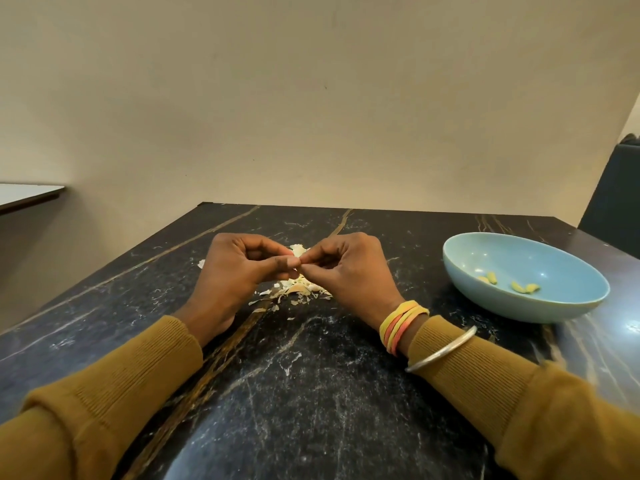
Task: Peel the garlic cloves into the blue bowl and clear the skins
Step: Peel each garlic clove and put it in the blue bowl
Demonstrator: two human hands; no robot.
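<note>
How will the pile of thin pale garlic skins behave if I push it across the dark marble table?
The pile of thin pale garlic skins looks papery, probably light and floppy. Flakes lie around it; pushing would likely scatter more. The dark marble table looks glossy; they should slide.

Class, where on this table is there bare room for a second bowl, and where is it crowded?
Free: the table between the sleeves, and left of the left hand. Crowded: the centre, where it and the right hand pinch a clove above the skins; the blue bowl fills the right.
</note>
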